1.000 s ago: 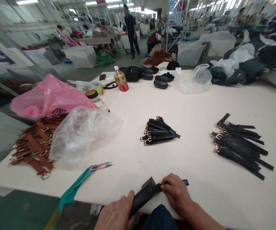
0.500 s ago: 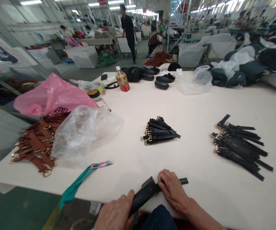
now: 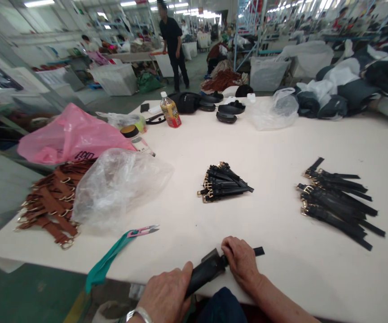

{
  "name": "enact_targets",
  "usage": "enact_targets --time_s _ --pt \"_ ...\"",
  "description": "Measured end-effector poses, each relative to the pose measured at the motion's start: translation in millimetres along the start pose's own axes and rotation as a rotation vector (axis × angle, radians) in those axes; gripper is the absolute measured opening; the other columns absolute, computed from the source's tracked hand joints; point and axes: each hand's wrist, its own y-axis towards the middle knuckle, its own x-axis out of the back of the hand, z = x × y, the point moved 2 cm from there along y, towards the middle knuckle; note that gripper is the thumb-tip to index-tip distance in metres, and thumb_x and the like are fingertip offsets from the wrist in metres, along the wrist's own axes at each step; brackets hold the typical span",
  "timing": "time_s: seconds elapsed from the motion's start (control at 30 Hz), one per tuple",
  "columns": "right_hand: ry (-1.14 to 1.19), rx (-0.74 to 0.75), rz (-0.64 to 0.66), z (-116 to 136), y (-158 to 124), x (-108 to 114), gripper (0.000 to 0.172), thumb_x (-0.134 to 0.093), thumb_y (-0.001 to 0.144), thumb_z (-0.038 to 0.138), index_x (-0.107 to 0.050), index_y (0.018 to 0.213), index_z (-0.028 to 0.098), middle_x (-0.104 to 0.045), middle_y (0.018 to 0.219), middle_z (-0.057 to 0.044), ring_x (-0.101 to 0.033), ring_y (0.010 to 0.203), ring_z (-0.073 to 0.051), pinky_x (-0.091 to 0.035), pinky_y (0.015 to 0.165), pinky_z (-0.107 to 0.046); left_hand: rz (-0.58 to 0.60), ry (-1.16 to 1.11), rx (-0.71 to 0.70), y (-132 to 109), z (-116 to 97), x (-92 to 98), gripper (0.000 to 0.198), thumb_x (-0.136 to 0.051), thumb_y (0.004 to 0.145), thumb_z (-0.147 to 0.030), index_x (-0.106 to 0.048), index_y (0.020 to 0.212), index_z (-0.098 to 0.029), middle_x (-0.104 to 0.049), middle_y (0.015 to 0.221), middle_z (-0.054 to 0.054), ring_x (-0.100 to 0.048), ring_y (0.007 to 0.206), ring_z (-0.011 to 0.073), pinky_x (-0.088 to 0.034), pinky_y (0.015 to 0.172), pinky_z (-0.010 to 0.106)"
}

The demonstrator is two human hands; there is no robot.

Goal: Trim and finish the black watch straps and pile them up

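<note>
Near the table's front edge my left hand is wrapped round a thick black cylindrical tool with a raised block at its front end. I cannot tell its exact kind. Just right of it, my right hand pinches a black strap, whose flat end sticks out to the right. The strap's other end meets the tool's tip, partly hidden by my fingers. Beyond my hands lies a fanned pile of black buckled straps. Another group of black straps with gold buckles rests at the right.
Pink-handled thread snips with a teal cloth strip lie left of my hands. Clear plastic, brown straps and a pink bag fill the left side. A drink bottle stands behind. A person is in the aisle.
My left hand and the tool have shifted slightly right, and a bracelet now shows at my left wrist. The right hand still pinches the strap. The person in the aisle has moved left.
</note>
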Motion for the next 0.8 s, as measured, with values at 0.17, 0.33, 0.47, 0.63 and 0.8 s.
enact_targets --time_s 0.17,0.33,0.47,0.63,0.8 --pt "0.017 0.004 -0.013 -2 -1 -2 0.015 -0.042 0.088 0.023 -0.053 0.079 0.021 -0.056 0.071 0.000 -0.051 0.069 -0.016 -0.033 0.067 -0.028 0.043 0.038 -0.029 3 -6 13.6 0.051 -0.043 0.071 -0.019 -0.041 0.121 -0.022 -0.064 0.103 0.009 -0.059 0.094 0.0279 -0.045 0.081 0.044" --pt "0.205 0.072 0.030 -3 -6 13 0.015 -0.042 0.085 0.014 -0.053 0.092 0.021 -0.058 0.085 -0.003 -0.051 0.080 -0.018 -0.038 0.075 -0.032 0.034 0.039 -0.020 3 -14 20.7 0.048 -0.043 0.070 -0.017 -0.043 0.118 -0.022 -0.064 0.101 0.009 -0.060 0.092 0.0286 -0.046 0.079 0.045" --pt "0.286 0.157 0.080 -3 -8 25 0.016 -0.050 0.080 0.014 -0.057 0.092 0.022 -0.054 0.097 -0.007 -0.049 0.091 -0.020 -0.040 0.080 -0.036 0.043 0.010 -0.014 0 -7 10.2 0.053 -0.043 0.071 -0.019 -0.037 0.124 -0.022 -0.063 0.104 0.009 -0.059 0.096 0.0276 -0.045 0.082 0.043" --pt "0.301 0.099 0.110 -6 -2 21 0.010 -0.057 0.077 0.016 -0.062 0.082 0.022 -0.054 0.089 -0.004 -0.050 0.086 -0.019 -0.042 0.074 -0.032 0.039 0.003 -0.010 0 -4 7.9 0.051 -0.043 0.071 -0.018 -0.038 0.122 -0.023 -0.063 0.104 0.008 -0.058 0.097 0.0274 -0.045 0.083 0.043" --pt "0.281 0.054 0.091 -4 0 18 0.011 -0.060 0.071 0.013 -0.064 0.075 0.022 -0.053 0.088 -0.003 -0.049 0.086 -0.019 -0.041 0.074 -0.031 0.075 0.000 0.008 -1 -6 11.4 0.052 -0.042 0.072 -0.016 -0.038 0.123 -0.022 -0.063 0.106 0.008 -0.058 0.099 0.0262 -0.045 0.085 0.041"
